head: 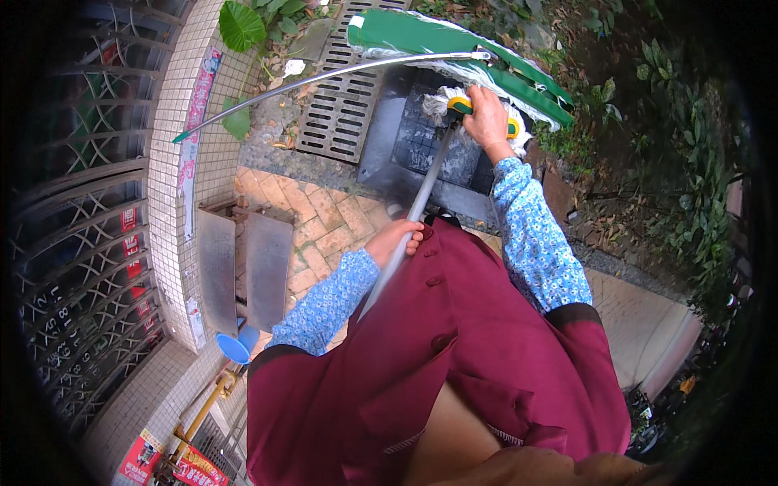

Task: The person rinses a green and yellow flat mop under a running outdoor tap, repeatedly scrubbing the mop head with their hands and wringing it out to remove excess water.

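Observation:
My left hand point(395, 240) is closed around the pale metal handle point(433, 173) of a mop, close to my body. At the far end of that handle, my right hand point(488, 118) grips the mop head point(457, 104), which has white strings and a yellow-and-green clamp. My palm and fingers cover the middle of the clamp. Below the mop head lies a dark square panel point(419, 140) with a grid pattern and a grey border; it looks wet. Just beyond my right hand rests a wide green flat mop point(413, 33) with white fringe, its thin metal handle point(340, 70) reaching left to the tiled wall.
A slotted drain grate point(340, 115) is left of the panel. Two grey slabs point(267, 267) stand beside the tiled wall point(167, 243), near a blue plastic container point(236, 346). Brick paving point(328, 225) lies before me. Plants point(674, 152) grow on the right.

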Motion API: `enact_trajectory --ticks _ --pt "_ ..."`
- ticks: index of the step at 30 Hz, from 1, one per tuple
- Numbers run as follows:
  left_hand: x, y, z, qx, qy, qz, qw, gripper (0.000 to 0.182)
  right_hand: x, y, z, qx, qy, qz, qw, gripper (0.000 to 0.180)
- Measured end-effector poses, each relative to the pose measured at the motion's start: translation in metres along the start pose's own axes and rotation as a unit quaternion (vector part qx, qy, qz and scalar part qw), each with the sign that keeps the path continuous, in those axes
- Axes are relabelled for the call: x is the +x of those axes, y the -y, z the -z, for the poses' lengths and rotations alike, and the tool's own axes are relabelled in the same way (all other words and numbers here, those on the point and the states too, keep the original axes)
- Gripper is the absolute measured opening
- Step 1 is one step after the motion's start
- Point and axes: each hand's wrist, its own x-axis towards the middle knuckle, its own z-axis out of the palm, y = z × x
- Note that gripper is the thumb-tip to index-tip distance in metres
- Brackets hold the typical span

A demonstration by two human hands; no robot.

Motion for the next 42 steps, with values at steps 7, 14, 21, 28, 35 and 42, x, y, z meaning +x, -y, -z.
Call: enact_trajectory --ticks 7,14,21,28,35,42 --pt "0.006 0.02 -0.011 -0.016 0.001 0.011 1.0 0.015 -0.035 -0.014 0.012 0.002 -0.004 -0.002 1.0 0.032" --pt "0.006 0.033 -0.024 0.02 -0.021 0.01 1.0 0.017 -0.083 -0.031 0.028 0.002 0.006 -0.033 0.999 0.033" --pt "-0.001 0.041 -0.028 0.048 -0.046 0.034 0.997 0.017 -0.162 -0.03 0.021 0.027 0.013 -0.05 0.998 0.035" --pt "-0.001 0.037 -0.029 0.057 -0.066 0.042 0.995 0.015 -0.198 -0.017 0.007 0.054 0.045 -0.07 0.995 0.035" --pt "-0.001 0.015 -0.032 0.097 -0.049 0.028 0.994 0.015 -0.141 -0.022 0.02 0.03 0.028 -0.053 0.998 0.035" --pt "0.007 -0.004 -0.028 0.066 -0.038 0.026 0.997 0.02 -0.058 -0.03 0.025 0.04 0.008 -0.029 0.999 0.031"
